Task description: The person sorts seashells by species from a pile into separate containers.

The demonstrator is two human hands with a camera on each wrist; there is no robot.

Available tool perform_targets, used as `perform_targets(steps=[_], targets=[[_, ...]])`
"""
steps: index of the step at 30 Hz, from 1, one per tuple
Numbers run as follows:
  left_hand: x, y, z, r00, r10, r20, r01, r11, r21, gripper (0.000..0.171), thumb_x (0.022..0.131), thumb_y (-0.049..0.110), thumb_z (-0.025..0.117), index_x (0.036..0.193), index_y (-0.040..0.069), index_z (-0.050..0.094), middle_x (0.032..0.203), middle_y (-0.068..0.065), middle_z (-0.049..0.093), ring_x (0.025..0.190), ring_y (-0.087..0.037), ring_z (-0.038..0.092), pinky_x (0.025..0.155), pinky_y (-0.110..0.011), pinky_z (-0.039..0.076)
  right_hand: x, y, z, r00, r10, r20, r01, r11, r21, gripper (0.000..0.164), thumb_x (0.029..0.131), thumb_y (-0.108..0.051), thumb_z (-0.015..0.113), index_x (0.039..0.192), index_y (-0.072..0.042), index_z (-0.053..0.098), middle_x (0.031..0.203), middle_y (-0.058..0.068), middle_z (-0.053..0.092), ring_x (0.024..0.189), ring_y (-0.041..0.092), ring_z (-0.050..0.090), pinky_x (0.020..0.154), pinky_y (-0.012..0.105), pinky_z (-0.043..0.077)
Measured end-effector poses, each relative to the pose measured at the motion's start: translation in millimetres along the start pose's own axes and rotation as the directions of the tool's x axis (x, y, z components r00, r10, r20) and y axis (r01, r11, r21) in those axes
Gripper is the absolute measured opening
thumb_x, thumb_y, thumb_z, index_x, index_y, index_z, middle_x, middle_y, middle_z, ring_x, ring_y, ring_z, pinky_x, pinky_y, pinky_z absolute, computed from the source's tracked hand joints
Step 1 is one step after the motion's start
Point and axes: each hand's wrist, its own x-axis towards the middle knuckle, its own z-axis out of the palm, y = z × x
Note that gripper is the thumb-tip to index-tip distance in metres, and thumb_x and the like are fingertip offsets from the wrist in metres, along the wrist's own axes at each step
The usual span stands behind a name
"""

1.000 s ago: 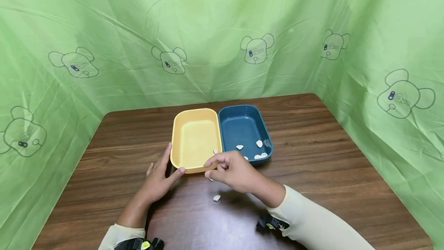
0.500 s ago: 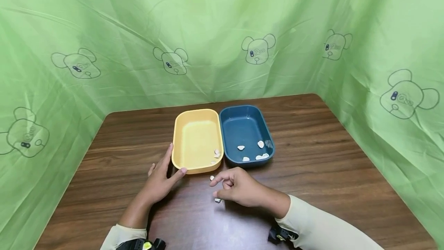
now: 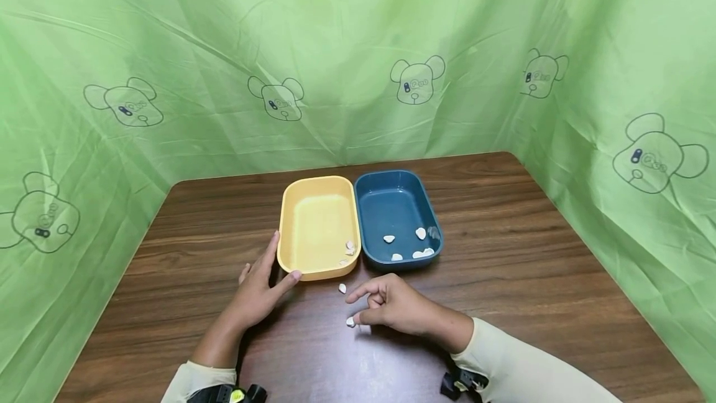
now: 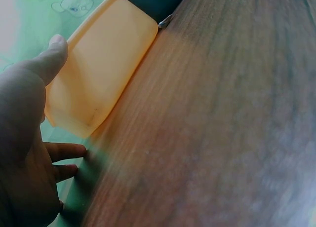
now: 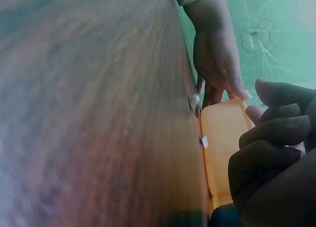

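- Yellow tray (image 3: 317, 222): two white pieces are held at its near right corner.
- Blue tray (image 3: 396, 211): several white pieces are held along its near edge.
- Left hand (image 3: 258, 289): the yellow tray's near left corner is touched with relaxed, straight fingers.
- Right hand (image 3: 391, 306): a white piece (image 3: 350, 321) on the table (image 3: 531, 254) is pinched by curled fingers.

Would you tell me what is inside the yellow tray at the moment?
The yellow tray holds pale bits near its front right corner; otherwise it looks bare. Nothing covers it.

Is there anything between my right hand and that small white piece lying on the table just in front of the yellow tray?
Nothing visible. The right hand has bare table between its forefinger and the white piece; another white piece lies at its thumb.
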Motion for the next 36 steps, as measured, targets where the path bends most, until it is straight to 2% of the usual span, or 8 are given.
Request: perform_targets(steps=[7, 16, 23, 31, 36], targets=[[-0.9, 2.9, -2.0, 1.0, 0.003, 0.0, -0.003, 1.0, 0.001, 0.101, 0.106, 0.056, 0.067, 0.178, 0.028, 0.001, 0.184, -0.015, 0.018, 0.168, -0.047, 0.021, 0.122, -0.085, 0.002, 4.7, 8.8, -0.1, 0.999, 0.046, -0.01, -0.046, 0.998, 0.039, 0.039, 0.089, 0.0, 0.083, 0.126, 0.011, 0.074, 0.055, -0.011, 0.045, 0.049, -0.001, 0.035, 0.048, 0.017, 0.027], [-0.3, 6.0, -3.9, 1.0, 0.013, -0.008, -0.013, 1.0, 0.007, 0.1, 0.106, 0.054, 0.066, 0.178, 0.029, 0.001, 0.184, -0.015, 0.018, 0.168, -0.047, 0.022, 0.121, -0.086, 0.003, 4.9, 13.5, 0.3, 0.996, 0.079, -0.037, -0.079, 0.997, 0.015, 0.038, 0.085, 0.007, 0.081, 0.123, 0.013, 0.074, 0.055, -0.011, 0.043, 0.049, -0.001, 0.035, 0.048, 0.015, 0.027], [-0.6, 5.4, -3.8, 1.0, 0.005, -0.002, -0.005, 1.0, 0.004, 0.1, 0.106, 0.055, 0.066, 0.178, 0.029, 0.001, 0.184, -0.015, 0.018, 0.168, -0.047, 0.022, 0.122, -0.086, 0.003, 6.2, 15.6, -0.8, 0.986, 0.167, -0.015, -0.167, 0.986, 0.011, 0.041, 0.086, 0.003, 0.085, 0.126, 0.004, 0.077, 0.052, -0.011, 0.042, 0.039, -0.001, 0.035, 0.04, 0.018, 0.03], [-1.5, 4.1, -3.4, 1.0, 0.005, 0.002, -0.005, 1.0, 0.0, 0.101, 0.106, 0.056, 0.066, 0.178, 0.03, 0.0, 0.184, -0.016, 0.017, 0.168, -0.049, 0.02, 0.121, -0.086, 0.002, 8.4, 18.4, 1.0, 0.99, 0.138, 0.016, -0.137, 0.988, -0.064, 0.034, 0.086, 0.001, 0.088, 0.119, 0.001, 0.082, 0.051, -0.011, 0.042, 0.042, -0.001, 0.036, 0.043, 0.016, 0.029], [-1.0, 3.3, -2.3, 1.0, 0.008, 0.003, -0.008, 1.0, -0.001, 0.102, 0.106, 0.055, 0.066, 0.178, 0.03, -0.001, 0.184, -0.017, 0.017, 0.168, -0.05, 0.02, 0.121, -0.087, 0.002, 9.4, 20.6, 1.1, 0.992, 0.125, 0.015, -0.123, 0.989, -0.077, 0.031, 0.085, 0.001, 0.088, 0.116, 0.0, 0.084, 0.05, -0.012, 0.042, 0.042, -0.002, 0.036, 0.043, 0.016, 0.029]])
